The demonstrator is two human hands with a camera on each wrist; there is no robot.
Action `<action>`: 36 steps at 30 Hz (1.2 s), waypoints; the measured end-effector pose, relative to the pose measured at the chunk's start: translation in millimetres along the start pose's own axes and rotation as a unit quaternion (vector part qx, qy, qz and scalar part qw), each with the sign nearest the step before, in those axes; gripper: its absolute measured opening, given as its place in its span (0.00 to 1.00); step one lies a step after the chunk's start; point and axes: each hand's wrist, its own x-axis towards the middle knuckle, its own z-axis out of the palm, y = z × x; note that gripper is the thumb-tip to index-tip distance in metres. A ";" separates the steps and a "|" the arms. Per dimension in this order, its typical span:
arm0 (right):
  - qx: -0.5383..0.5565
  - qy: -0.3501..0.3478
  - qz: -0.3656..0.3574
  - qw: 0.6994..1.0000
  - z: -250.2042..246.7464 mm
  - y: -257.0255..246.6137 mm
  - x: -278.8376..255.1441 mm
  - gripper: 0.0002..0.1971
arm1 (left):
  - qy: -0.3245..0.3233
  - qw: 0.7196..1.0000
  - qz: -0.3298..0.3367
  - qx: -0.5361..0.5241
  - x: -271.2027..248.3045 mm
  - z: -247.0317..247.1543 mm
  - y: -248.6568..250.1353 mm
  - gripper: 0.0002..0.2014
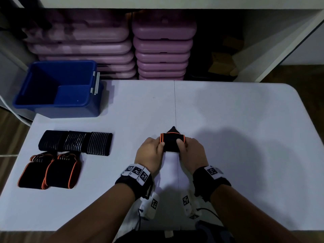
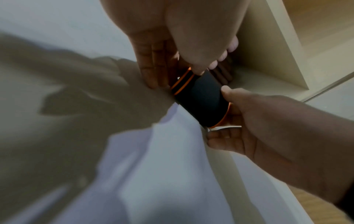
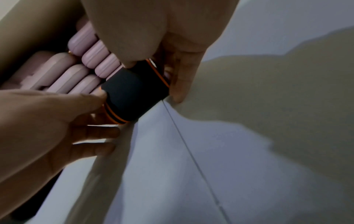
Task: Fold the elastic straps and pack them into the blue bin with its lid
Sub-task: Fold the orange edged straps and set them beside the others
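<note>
Folding is the step in hand: both hands hold one orange-trimmed black strap (image 1: pixel 172 142) on the white folding table (image 1: pixel 228 111), right at its centre seam. Left hand (image 1: pixel 150 153) has its thumb pressed on the top of the bundle at the left end, with fingers wrapped around that end; right hand (image 1: pixel 192 151) mirrors it at the right end. Wrist views confirm it: thumb on top, fingers against the orange-edged side, so both are clamped on the strap, not just resting. A dark pointed tab (image 1: pixel 173 129) sticks out past the far edge of the bundle, so I'd judge the fold isn't closed yet, or that's the tail end; can't tell which. Blue bin (image 1: pixel 57 88) sits open at the far left corner of the table, well apart from the hands, and looks empty from here. No lid visible in any view. Already folded and waiting on the left: a row of black straps with grey stripes (image 1: pixel 75 142), and just in front of them two orange-trimmed straps (image 1: pixel 50 171) lying side by side and touching. Judgement: roughly mid-task, packing not begun. Next move calls for tucking or flattening that tab while keeping thumb pressure on, since elastic will likely spring open if released early, then setting the bundle down with the others or carrying it to the bin.
</note>
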 end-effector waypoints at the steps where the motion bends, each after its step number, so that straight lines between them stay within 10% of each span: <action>1: -0.002 0.003 0.011 1.000 3.6 -1.2 0.9 0.17 | -0.003 1.000 -0.008 0.007 1.0 1.6 0.5 0.14; 17: -0.071 -0.124 0.062 0.988 2.2 -24.3 8.2 0.18 | -0.073 0.994 -0.079 0.028 11.1 5.2 12.2 0.20; 27: 0.126 -0.084 0.025 0.988 3.2 -27.3 -6.7 0.15 | -0.046 0.984 -0.099 -0.142 -10.9 -15.7 -8.0 0.18; 36: 0.277 -0.226 0.071 0.931 68.0 -81.7 -30.0 0.15 | 0.037 0.984 -0.111 -0.134 -87.9 -68.8 -81.7 0.23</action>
